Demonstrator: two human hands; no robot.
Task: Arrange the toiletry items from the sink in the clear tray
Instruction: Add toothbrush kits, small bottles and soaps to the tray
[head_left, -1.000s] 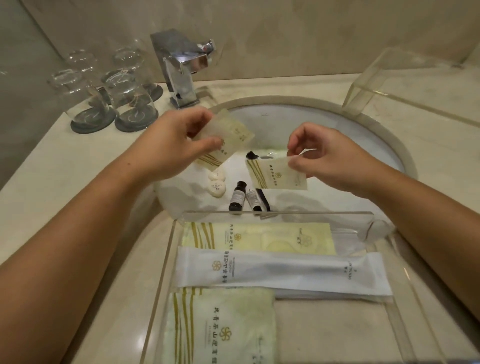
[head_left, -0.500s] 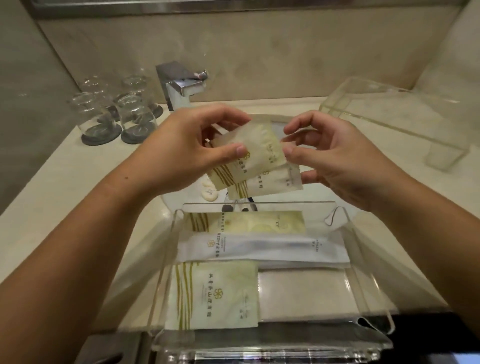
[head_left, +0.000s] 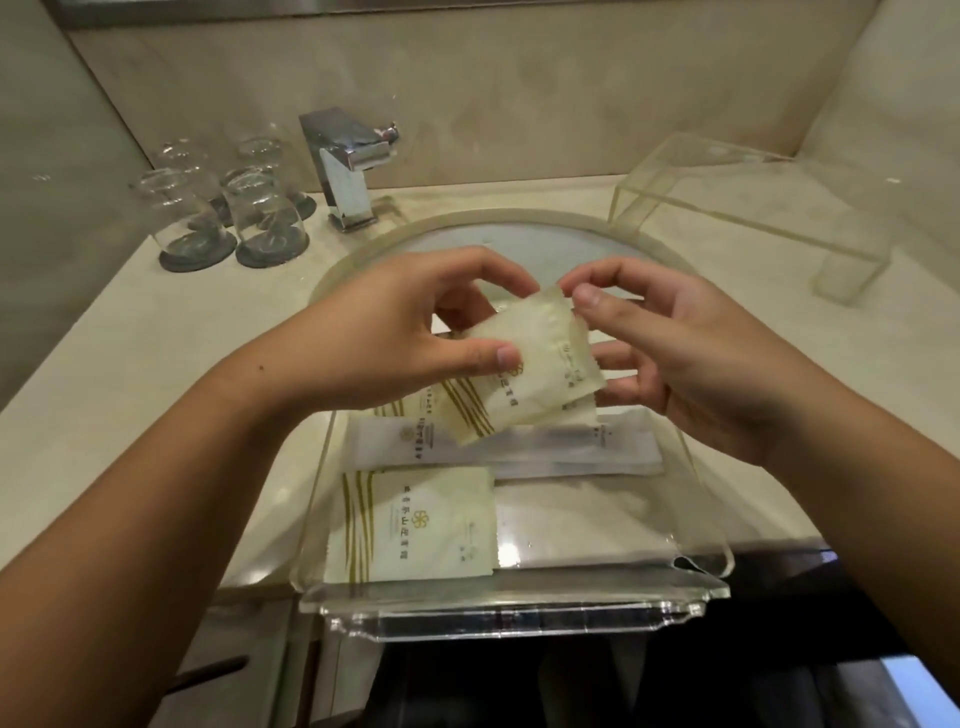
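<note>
1. Sachet (head_left: 530, 374) hangs over the far edge of the clear tray (head_left: 519, 597), its long axis slanting near-left to far-right and its gold-striped end pointing near-left.
2. Left hand (head_left: 415, 332) pinches its left edge.
3. Right hand (head_left: 675, 353) pinches its far corner.

Print on the packets (head_left: 530, 374), seemingly Chinese, is too blurred to read.

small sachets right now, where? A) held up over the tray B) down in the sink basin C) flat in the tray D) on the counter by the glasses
A: the left grip and right grip pinch the small sachets in the air above the clear tray's far end.
</note>
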